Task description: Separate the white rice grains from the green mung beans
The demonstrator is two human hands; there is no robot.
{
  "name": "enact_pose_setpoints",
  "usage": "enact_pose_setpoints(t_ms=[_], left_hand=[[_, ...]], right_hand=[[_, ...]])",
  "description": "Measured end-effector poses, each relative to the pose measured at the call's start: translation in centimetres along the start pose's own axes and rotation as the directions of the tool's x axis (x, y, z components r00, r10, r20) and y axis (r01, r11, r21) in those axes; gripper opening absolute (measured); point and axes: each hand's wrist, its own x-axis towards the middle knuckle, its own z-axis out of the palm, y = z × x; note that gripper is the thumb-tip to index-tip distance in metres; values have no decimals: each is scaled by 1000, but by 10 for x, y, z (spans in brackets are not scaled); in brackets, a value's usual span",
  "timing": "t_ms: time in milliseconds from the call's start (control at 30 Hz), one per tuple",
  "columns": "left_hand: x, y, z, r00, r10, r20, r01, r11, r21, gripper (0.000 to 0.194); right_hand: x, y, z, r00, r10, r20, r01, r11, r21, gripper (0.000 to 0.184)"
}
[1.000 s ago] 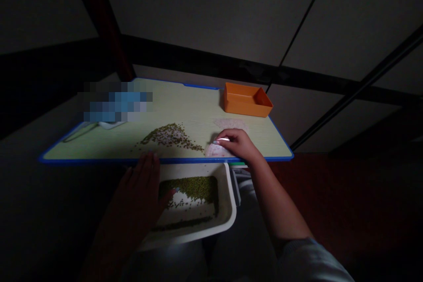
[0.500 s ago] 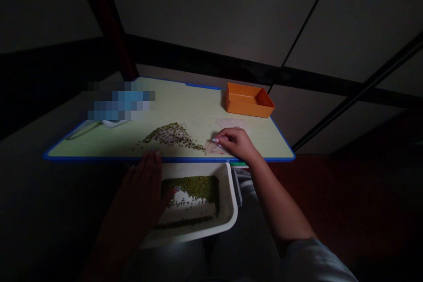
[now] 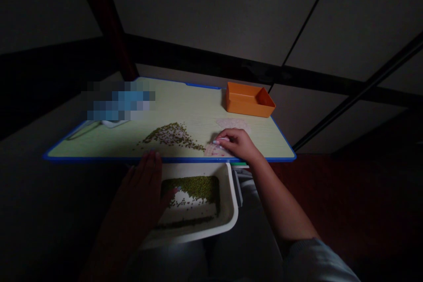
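Note:
My left hand (image 3: 140,198) grips the left rim of a white tray (image 3: 228,211) that sits below the table's near edge, its thumb over the inside. Green beans (image 3: 194,186) lie in the tray. My right hand (image 3: 236,143) rests curled on a small pinkish heap (image 3: 216,150) near the front edge of the pale table (image 3: 198,105). A spread of green beans mixed with pale grains (image 3: 172,135) lies left of that hand. A second pinkish patch (image 3: 233,122) lies just behind the hand.
An orange box (image 3: 249,99) stands at the table's far right corner. A blurred blue patch covers the far left of the table, with a white object (image 3: 110,123) below it. The table has a blue rim (image 3: 99,157). The surroundings are dark.
My right hand shifted slightly over the pinkish heap. The left hand and tray stay nearly still.

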Motion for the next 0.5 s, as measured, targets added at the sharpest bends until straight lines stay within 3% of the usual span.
enact_pose_setpoints(t_ms=[233, 500], left_hand=[[0, -1, 3, 1000, 8, -10, -8, 1000, 15, 83], [-1, -2, 5, 999, 17, -34, -16, 1000, 25, 84]], right_hand=[[0, 2, 1, 996, -48, -79, 43, 997, -68, 18], [1, -6, 5, 989, -127, -77, 103, 960, -259, 17]])
